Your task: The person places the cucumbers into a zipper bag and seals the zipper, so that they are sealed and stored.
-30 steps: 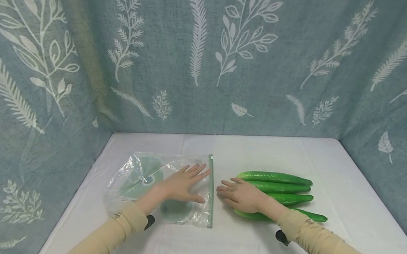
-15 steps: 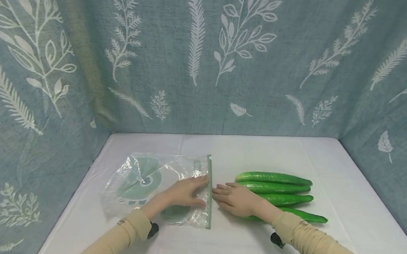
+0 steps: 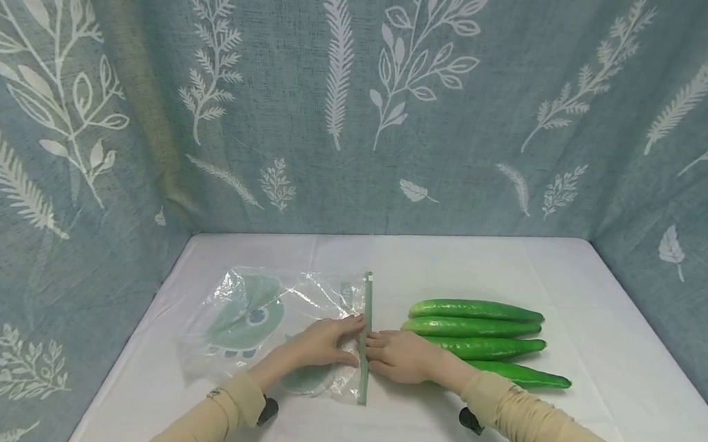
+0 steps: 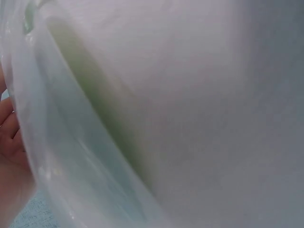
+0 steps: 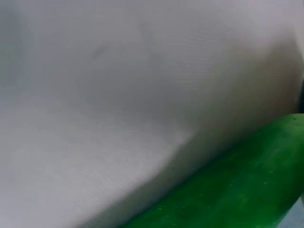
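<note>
- So my left hand [image 3: 326, 341] is relaxed at the strip, with a gap between thumb and fingers and no grip showing. It lies over the clear plastic bag [image 3: 297, 310], so leaning on it could press the layers together.
- My right hand [image 3: 406, 357] has its fingertips at the green strip [image 3: 369, 297], facing the left. Can't tell if it's pinching or just touching; if it's barely on, slick plastic would slip right off.
- Both hands bunch up near one stretch of the strip, so an uneven tug could kink it. Can't see if it's parted.
- Four cucumbers [image 3: 497, 345] lie beyond and right of my right hand, the nearest partly hidden by that arm. A backward swing could roll them along the bench [image 3: 387, 432].
- The right wrist view has a cucumber right up close, so I'd worry about bumping it.
</note>
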Motion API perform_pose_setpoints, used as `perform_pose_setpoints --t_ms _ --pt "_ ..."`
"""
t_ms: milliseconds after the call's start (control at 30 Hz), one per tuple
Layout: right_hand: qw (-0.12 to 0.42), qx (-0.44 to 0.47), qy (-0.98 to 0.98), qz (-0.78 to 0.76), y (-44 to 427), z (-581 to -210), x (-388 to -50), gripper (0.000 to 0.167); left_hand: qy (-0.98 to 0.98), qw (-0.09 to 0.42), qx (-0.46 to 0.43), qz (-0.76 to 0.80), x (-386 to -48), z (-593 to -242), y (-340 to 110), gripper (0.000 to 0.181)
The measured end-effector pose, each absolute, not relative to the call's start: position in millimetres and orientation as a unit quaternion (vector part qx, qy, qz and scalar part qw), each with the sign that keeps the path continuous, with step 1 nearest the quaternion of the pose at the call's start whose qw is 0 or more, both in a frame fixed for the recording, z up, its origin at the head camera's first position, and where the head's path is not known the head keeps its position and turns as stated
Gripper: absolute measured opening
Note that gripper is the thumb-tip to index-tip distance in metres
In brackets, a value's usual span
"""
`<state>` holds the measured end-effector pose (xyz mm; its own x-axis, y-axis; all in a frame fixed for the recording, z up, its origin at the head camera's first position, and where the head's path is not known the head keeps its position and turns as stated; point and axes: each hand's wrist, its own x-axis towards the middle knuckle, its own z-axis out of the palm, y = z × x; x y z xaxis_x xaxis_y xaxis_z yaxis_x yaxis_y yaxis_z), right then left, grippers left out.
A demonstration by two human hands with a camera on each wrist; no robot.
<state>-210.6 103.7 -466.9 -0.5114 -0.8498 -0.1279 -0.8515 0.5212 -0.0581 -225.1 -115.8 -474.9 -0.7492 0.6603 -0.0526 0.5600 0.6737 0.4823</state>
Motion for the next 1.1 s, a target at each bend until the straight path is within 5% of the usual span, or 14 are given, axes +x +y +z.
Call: perform_pose_setpoints --t_ms 467,1100 --pt "0.137 -0.431 0.892 -0.014 96 -456 -211 0.046 0.911 0.059 0.325 0.248 -231 -470 -117 0.055" --pt "0.161 -0.412 0.896 -0.027 95 -454 -211 0.046 0.859 0.170 0.286 0.389 -243 -451 -132 0.028"
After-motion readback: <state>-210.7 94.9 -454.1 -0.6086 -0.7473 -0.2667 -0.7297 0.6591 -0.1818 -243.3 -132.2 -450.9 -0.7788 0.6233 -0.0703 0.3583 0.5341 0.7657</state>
